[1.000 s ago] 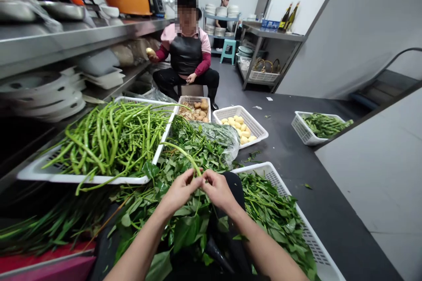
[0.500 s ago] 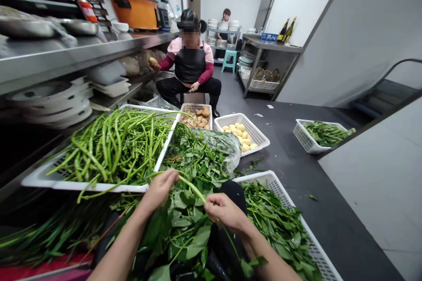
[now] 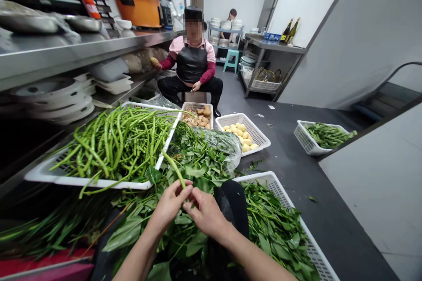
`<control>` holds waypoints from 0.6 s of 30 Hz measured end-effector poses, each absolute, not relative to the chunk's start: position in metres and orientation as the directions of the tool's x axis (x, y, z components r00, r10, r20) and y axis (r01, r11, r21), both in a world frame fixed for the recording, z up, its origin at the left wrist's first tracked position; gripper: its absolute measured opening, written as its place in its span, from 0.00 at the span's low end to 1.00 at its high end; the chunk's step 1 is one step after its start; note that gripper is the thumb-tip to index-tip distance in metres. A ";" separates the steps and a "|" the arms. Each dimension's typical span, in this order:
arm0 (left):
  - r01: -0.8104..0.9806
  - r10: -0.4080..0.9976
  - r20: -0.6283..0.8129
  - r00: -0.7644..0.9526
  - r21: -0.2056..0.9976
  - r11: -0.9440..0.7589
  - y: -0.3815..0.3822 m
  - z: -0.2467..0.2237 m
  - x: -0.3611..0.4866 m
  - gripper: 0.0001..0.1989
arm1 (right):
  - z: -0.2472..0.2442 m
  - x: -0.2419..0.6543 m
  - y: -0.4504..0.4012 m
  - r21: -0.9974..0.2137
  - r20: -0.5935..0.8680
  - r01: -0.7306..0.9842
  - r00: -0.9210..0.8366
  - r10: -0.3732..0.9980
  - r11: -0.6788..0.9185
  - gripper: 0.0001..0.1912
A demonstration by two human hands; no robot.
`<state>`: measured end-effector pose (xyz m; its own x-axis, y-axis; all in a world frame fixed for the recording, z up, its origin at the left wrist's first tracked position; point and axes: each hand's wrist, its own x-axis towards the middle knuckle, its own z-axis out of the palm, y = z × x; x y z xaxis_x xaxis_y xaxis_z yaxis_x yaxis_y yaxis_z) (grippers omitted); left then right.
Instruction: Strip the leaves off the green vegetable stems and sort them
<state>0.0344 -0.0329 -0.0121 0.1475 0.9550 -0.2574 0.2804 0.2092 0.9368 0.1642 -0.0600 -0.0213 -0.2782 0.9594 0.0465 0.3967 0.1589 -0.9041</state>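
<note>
Between my knees, my left hand [image 3: 171,204] pinches a thick green vegetable stem [image 3: 174,167], whose far end points up and away to the left. My right hand [image 3: 206,213] is pressed up against the left one, its thumb and fingers closed at the stem's near end. What lies between the right fingertips is partly hidden. Loose leafy greens [image 3: 132,230] spread beneath both hands and over my lap. To the left, a white basket [image 3: 115,183] is heaped with bare green stems [image 3: 112,140]. By my right knee, another white basket [image 3: 316,246] contains leafy tops [image 3: 277,224].
Ahead, a seated person [image 3: 194,61] holds a potato [image 3: 154,60] behind baskets of unpeeled potatoes [image 3: 201,116] and peeled potatoes [image 3: 242,134]. A plastic bag [image 3: 232,149] of greens lies nearer. A steel shelf [image 3: 99,48] runs along the left; a basket of green vegetables [image 3: 326,135] stands right.
My hands have come together from being apart along the stem. The right hand moved left, the left hand moved down, and the stem now points up and away.
</note>
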 end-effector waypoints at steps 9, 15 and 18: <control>0.574 0.975 -0.176 0.133 0.816 0.069 -0.048 -0.023 0.023 0.19 | -0.033 0.163 -0.070 -0.625 0.074 0.586 -0.613 0.787 0.515 0.06; 0.552 0.998 -0.061 -0.020 0.832 0.062 -0.054 -0.020 0.026 0.18 | -0.046 0.156 -0.048 -0.936 0.015 0.347 -0.126 0.992 0.058 0.09; 0.577 0.995 -0.090 0.044 0.815 0.048 -0.059 -0.019 0.021 0.18 | -0.048 0.154 -0.042 -0.943 -0.328 -0.018 -0.128 0.936 -0.332 0.14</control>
